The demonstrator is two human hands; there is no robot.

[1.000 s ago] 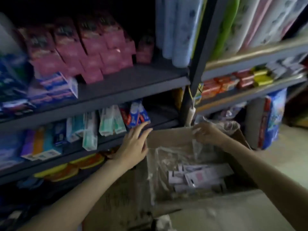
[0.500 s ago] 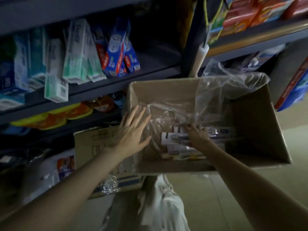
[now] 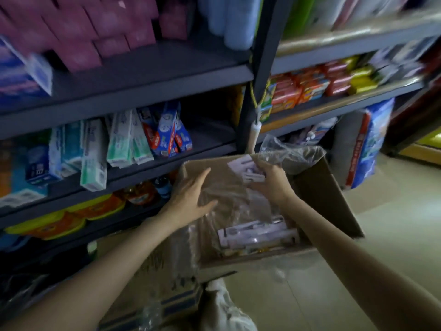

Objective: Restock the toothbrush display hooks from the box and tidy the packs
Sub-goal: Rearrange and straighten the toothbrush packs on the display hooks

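An open cardboard box (image 3: 334, 211) stands on the floor before the shelves, lined with a clear plastic bag (image 3: 288, 151). Several white toothbrush packs (image 3: 255, 232) lie at its bottom. My right hand (image 3: 272, 182) grips a few white toothbrush packs (image 3: 248, 170), lifted above the box near its far wall. My left hand (image 3: 191, 199) has straight fingers and presses on the plastic at the box's left wall.
Toothpaste cartons (image 3: 124, 142) stand on the middle shelf left of a dark upright post (image 3: 260, 68). Pink packs (image 3: 95, 27) fill the shelf above; soap bars (image 3: 310, 87) sit on the right shelf. A second carton (image 3: 152, 278) stands left of the box. Tiled floor (image 3: 393, 235) lies right.
My right hand has come up out of the box bottom with toothbrush packs in its grip. The view has tilted upward. My left hand stays at the box's left wall.
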